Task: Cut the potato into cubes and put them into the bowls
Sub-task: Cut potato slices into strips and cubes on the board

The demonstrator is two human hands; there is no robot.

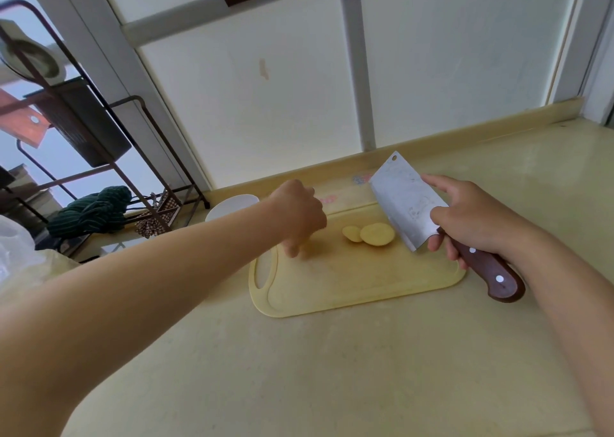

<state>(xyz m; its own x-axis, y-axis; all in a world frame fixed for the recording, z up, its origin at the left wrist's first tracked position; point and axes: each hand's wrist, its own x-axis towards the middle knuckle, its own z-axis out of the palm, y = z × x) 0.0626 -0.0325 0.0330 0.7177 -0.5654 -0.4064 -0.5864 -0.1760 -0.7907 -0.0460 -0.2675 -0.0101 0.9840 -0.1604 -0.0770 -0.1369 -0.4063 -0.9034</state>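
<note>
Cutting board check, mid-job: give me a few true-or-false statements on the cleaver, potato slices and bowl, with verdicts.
1. The right grip holds the cleaver by its wooden handle. True.
2. The cleaver's blade is sunk into a slice. False: it is beside the two potato slices, not cutting them.
3. The white bowl stands off the cutting board, past its handle-hole end. True.
4. The slices lie in the bowl. False: they lie on the board.

Home kitchen: counter (332, 370) w/ cutting board (349, 283), cleaver (403, 204), metal rack (99, 157) by window.
</note>
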